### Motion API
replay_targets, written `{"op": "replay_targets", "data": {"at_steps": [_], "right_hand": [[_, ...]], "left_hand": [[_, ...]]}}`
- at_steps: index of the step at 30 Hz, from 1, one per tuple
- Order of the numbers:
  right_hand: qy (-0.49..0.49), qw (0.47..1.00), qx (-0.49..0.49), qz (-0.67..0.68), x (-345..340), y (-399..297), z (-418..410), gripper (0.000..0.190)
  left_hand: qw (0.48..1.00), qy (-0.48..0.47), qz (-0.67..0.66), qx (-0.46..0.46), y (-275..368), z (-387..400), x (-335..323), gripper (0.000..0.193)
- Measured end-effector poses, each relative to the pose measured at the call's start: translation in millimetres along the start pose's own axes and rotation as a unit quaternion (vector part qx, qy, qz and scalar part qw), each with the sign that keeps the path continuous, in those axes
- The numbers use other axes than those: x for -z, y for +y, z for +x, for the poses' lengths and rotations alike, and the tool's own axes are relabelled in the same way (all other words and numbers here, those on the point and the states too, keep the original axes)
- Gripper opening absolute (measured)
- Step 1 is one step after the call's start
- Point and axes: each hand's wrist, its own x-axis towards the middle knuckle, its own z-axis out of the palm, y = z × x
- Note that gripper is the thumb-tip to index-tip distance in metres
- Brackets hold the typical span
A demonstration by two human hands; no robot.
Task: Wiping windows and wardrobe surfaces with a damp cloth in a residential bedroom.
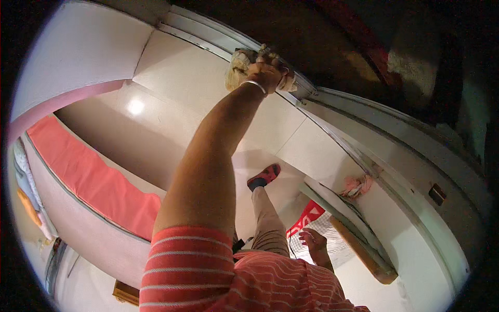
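Observation:
My left hand [267, 74] reaches far out in front of me, a light band around its wrist. It grips a crumpled, stained beige cloth [237, 70] against a pale metal frame [210, 33] with long grooves. Parts of the cloth stick out on both sides of the fingers. Low at my right side hangs my right hand [314, 241], its fingers loosely curled and apart, with nothing visible in it. Behind that hand is a checked white sheet or bag with a red printed band [308, 214].
A coral cloth [93, 175] covers a long ledge at left. My foot in a red slipper [269, 173] stands on the pale floor. At right are a wood-edged panel [362, 249], a bunched pink cloth [356, 186] and a small dark wall fitting [437, 194]. Beyond the frame it is dark.

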Motion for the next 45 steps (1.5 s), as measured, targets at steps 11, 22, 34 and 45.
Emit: {"op": "replay_targets", "data": {"at_steps": [11, 22, 34, 45], "right_hand": [[0.039, 0.999, 0.000, -0.003, 15.0, 5.1, -11.5, 0.035], [-0.017, 0.997, 0.054, -0.044, 5.2, 8.6, 7.4, 0.043], [-0.017, 1.000, -0.006, -0.011, -6.1, 0.5, 10.9, 0.033], [0.012, 0.999, -0.039, -0.008, -13.0, 0.5, 17.2, 0.026]], "left_hand": [[0.982, -0.024, 0.104, 0.154, 19.7, -26.7, 173.0, 0.041], [0.716, 0.353, -0.563, 0.214, -99.4, -176.6, 228.9, 0.036], [0.830, 0.348, -0.387, 0.201, -144.5, -182.6, 189.3, 0.032], [0.914, 0.372, -0.064, 0.152, -136.3, -86.3, 242.1, 0.037]]}}
